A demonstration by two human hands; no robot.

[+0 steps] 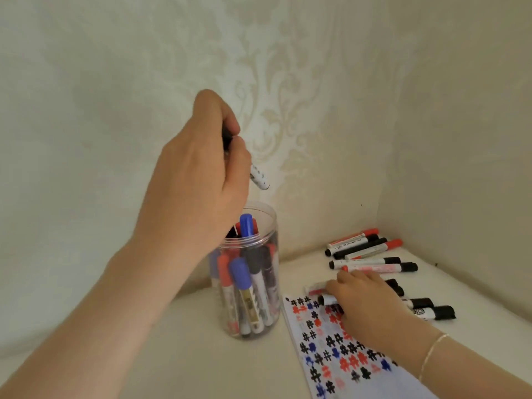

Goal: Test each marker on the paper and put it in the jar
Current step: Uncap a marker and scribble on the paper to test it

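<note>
My left hand [198, 174] grips a black-capped white marker [259, 175] above the open mouth of a clear plastic jar [270, 217]. The marker's white end slants down toward the jar. The jar stands upright and holds several red, blue and black markers. My right hand [365, 303] rests on the top of the paper [345, 361], its fingers curled round a marker [326, 299] lying there. The paper is covered with black, red and blue test marks.
Several loose red and black markers [362, 246] lie on the white surface behind and to the right of my right hand, near the corner. Patterned walls close in behind and on the right. A thin bracelet [431, 352] circles my right wrist.
</note>
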